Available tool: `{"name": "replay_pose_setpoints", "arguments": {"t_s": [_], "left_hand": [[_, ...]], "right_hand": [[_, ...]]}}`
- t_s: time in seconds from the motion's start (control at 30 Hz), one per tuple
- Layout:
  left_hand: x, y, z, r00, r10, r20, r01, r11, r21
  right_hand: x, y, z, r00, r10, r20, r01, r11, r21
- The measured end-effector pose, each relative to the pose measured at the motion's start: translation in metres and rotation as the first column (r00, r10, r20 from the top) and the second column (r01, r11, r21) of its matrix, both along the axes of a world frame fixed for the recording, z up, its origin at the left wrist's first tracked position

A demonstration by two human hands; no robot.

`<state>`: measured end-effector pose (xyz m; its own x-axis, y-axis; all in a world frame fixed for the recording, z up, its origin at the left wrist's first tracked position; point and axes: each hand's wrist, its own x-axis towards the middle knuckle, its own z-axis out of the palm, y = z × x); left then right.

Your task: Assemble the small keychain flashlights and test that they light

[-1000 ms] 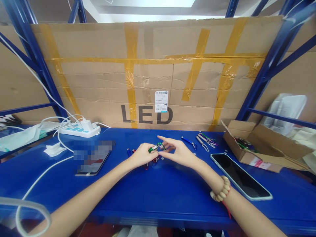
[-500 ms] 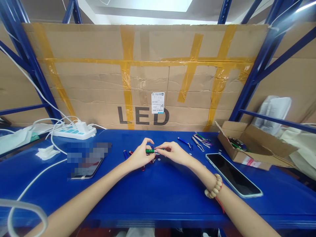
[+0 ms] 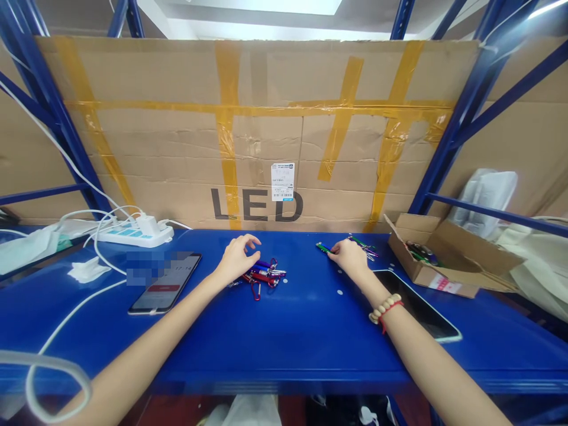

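Note:
My right hand [image 3: 350,258] is at the back right of the blue table, its fingers pinched on a slim green metal tube [image 3: 322,247]. A blue tube lies right beside it, mostly covered by the fingers. More slim tubes with carabiner clips [image 3: 369,251] lie just behind that hand. My left hand [image 3: 238,260] holds nothing, its fingers loosely curled and apart. It is over the left edge of a pile of red, blue and purple tubes with carabiner clips [image 3: 265,273].
An open cardboard box [image 3: 437,278] with small items stands at the right. A large phone [image 3: 417,307] lies partly under my right forearm. Another phone [image 3: 166,290], a power strip [image 3: 137,234] and white cables are at the left. A cardboard wall [image 3: 177,154] closes the back.
My right hand has moved right and back with the green tube, from the middle to the other group. My left hand has let go of the tube and drawn slightly left and back.

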<state>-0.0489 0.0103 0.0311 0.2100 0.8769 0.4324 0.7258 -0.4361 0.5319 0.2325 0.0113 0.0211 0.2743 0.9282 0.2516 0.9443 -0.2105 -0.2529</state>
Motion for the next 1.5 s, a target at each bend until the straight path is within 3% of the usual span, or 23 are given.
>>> {"name": "replay_pose_setpoints", "arguments": {"t_s": [0.13,0.27,0.37,0.43,0.47,0.53,0.6,0.7,0.87,1.03,1.2,1.5], "left_hand": [[-0.007,0.001,0.005,0.994,-0.011,-0.112,0.011,1.0,-0.002],[-0.009,0.0,0.009,0.986,0.061,-0.153,-0.051,0.997,0.065],[-0.005,-0.003,0.01,1.0,0.013,-0.005,-0.013,1.0,0.001],[0.001,-0.007,0.01,0.98,-0.074,0.187,0.094,0.99,-0.102],[0.005,-0.009,0.009,0.952,-0.116,0.284,0.164,0.975,-0.151],[0.011,-0.013,0.006,0.907,-0.187,0.378,0.275,0.942,-0.194],[0.016,-0.016,0.002,0.878,-0.235,0.416,0.336,0.923,-0.187],[0.018,-0.016,-0.002,0.858,-0.233,0.458,0.359,0.909,-0.211],[0.019,-0.018,-0.002,0.818,-0.229,0.527,0.399,0.887,-0.234],[0.02,-0.018,0.001,0.763,-0.17,0.623,0.353,0.918,-0.181],[0.018,-0.014,0.002,0.645,-0.065,0.762,0.383,0.89,-0.248],[0.022,-0.013,-0.003,0.626,-0.041,0.779,0.417,0.862,-0.289]], "right_hand": [[0.008,-0.002,0.004,0.99,-0.137,0.033,0.138,0.989,-0.045],[0.014,-0.001,0.004,0.991,-0.131,-0.01,0.13,0.99,-0.052],[0.014,0.002,0.002,0.999,-0.028,-0.037,0.027,0.999,-0.037],[0.007,0.003,0.001,0.968,0.217,-0.13,-0.215,0.976,0.026],[0.001,0.002,0.001,0.9,0.378,-0.217,-0.371,0.926,0.073],[-0.017,-0.001,0.0,0.644,0.639,-0.42,-0.63,0.755,0.183],[-0.038,-0.007,-0.001,0.427,0.701,-0.571,-0.737,0.636,0.229],[-0.063,-0.019,-0.001,0.295,0.716,-0.632,-0.792,0.554,0.258],[-0.073,-0.027,0.002,0.267,0.807,-0.527,-0.823,0.475,0.311],[-0.072,-0.025,0.001,0.296,0.818,-0.493,-0.792,0.499,0.351],[-0.075,-0.031,0.005,0.283,0.825,-0.489,-0.834,0.463,0.299],[-0.075,-0.029,0.002,0.328,0.834,-0.443,-0.812,0.489,0.319]]}}
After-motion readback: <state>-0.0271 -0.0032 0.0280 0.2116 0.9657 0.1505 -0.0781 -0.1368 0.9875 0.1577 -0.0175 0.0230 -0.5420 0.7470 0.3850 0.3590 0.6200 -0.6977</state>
